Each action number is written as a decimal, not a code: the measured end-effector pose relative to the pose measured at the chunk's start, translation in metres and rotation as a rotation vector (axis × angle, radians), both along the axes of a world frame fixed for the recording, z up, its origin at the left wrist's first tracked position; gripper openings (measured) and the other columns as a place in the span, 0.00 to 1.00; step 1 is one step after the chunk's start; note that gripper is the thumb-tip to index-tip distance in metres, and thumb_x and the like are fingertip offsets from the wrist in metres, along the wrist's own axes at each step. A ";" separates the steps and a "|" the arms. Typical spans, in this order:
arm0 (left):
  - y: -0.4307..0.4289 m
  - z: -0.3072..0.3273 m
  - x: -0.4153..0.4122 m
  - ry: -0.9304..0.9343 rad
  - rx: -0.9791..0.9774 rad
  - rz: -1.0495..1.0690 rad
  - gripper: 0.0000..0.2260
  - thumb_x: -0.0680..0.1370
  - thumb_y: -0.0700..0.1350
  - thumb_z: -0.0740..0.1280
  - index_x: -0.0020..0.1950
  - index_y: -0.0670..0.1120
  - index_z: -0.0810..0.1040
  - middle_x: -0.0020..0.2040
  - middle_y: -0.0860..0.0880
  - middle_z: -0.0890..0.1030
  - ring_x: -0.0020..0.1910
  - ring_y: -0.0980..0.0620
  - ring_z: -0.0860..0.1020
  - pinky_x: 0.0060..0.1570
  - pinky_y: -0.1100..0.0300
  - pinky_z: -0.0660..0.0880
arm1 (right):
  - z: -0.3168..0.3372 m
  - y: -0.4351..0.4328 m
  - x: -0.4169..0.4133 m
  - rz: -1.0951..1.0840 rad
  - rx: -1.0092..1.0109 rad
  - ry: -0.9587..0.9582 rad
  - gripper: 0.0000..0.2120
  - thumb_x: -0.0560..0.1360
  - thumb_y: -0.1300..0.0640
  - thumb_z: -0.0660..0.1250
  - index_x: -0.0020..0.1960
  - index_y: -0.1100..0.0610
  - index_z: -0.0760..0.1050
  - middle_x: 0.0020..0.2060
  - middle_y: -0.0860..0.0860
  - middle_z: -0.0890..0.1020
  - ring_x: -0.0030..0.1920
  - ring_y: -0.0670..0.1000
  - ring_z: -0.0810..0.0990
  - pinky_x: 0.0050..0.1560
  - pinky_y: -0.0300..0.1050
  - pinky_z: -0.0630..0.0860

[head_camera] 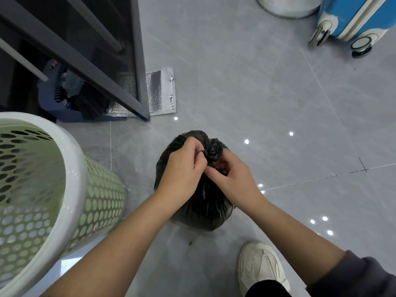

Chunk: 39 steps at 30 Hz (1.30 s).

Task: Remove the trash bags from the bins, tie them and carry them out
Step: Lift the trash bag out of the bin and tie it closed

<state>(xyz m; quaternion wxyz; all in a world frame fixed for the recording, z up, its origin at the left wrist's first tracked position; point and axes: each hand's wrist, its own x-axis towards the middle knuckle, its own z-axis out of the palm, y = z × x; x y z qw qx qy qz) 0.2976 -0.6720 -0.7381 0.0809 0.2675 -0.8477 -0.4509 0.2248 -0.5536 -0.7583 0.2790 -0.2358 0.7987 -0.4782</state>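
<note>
A full black trash bag (205, 209) stands on the grey tiled floor in the middle of the view. Its gathered neck sticks up in a crumpled knot between my hands. My left hand (182, 170) pinches the neck from the left, fingers closed on the plastic. My right hand (231, 174) grips the neck from the right, just below the knot. A pale green perforated bin (70, 185) with a white rim stands at the left, with no bag visible inside it.
A dark metal frame (137, 61) stands at the upper left, with a brush and blue dustpan (70, 97) behind it and a silver foil pouch (162, 91) on the floor. A blue suitcase (353, 20) and a metal container (287, 7) sit at the top right. My white shoe (259, 266) is near the bag.
</note>
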 end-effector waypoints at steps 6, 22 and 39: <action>-0.007 0.004 -0.002 -0.009 -0.170 -0.067 0.02 0.77 0.42 0.60 0.46 0.46 0.71 0.36 0.49 0.78 0.38 0.48 0.78 0.41 0.46 0.75 | -0.001 -0.002 -0.006 -0.016 0.048 0.185 0.07 0.73 0.61 0.70 0.37 0.60 0.75 0.33 0.45 0.73 0.35 0.42 0.72 0.36 0.31 0.66; -0.006 0.009 0.002 0.043 -0.210 -0.221 0.02 0.77 0.43 0.63 0.48 0.47 0.76 0.42 0.54 0.78 0.42 0.54 0.76 0.44 0.51 0.75 | 0.015 0.018 -0.028 0.102 -0.051 0.131 0.16 0.71 0.55 0.73 0.57 0.46 0.78 0.52 0.45 0.74 0.53 0.41 0.75 0.50 0.35 0.72; -0.004 0.006 0.004 0.086 -0.110 -0.203 0.03 0.76 0.40 0.64 0.45 0.46 0.76 0.39 0.52 0.78 0.40 0.52 0.77 0.41 0.50 0.75 | 0.015 0.010 -0.021 -0.019 -0.108 -0.060 0.08 0.74 0.60 0.68 0.45 0.48 0.81 0.46 0.45 0.79 0.44 0.40 0.76 0.46 0.36 0.70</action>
